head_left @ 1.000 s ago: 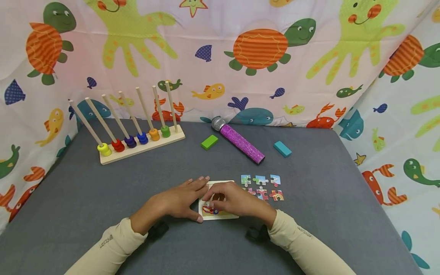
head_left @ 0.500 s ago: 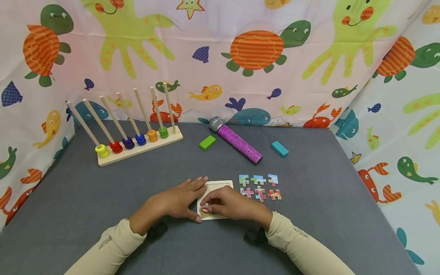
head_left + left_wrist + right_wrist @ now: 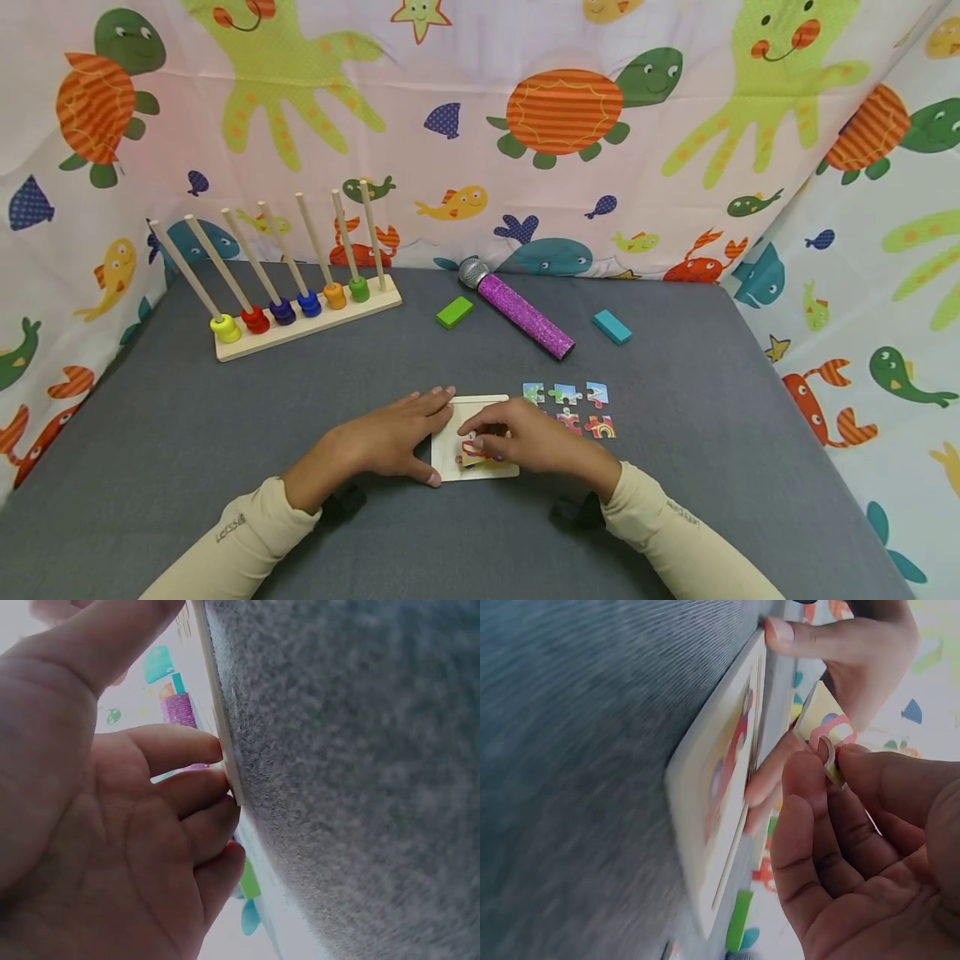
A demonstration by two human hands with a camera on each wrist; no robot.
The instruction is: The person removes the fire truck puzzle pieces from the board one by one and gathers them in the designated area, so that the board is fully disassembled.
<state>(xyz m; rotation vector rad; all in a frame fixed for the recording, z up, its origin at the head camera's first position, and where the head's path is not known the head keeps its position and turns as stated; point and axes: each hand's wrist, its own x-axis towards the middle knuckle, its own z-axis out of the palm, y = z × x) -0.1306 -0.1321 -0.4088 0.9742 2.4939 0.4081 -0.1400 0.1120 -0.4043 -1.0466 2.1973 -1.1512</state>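
A pale wooden puzzle tray [image 3: 444, 454] lies on the grey table in front of me. My left hand [image 3: 384, 439] rests along its left side, fingers extended and thumb at the near corner. In the left wrist view the fingertips touch the tray's edge [image 3: 223, 739]. My right hand [image 3: 534, 435] pinches a puzzle piece [image 3: 826, 720] between thumb and fingers. The right wrist view shows this piece raised off the tray and tilted, with a printed picture [image 3: 731, 765] still lying in the tray. The right hand covers the tray's right part in the head view.
Several loose puzzle pieces [image 3: 566, 394] lie in two rows right of the tray. Farther back are a green block [image 3: 454, 312], a purple glitter microphone [image 3: 525, 317] and a blue block [image 3: 612, 327]. A wooden peg rack [image 3: 311, 318] with coloured rings stands at back left.
My right hand has lifted the puzzle piece from the tray's near left corner and shifted right with it, baring that corner. The left hand has stayed in place.
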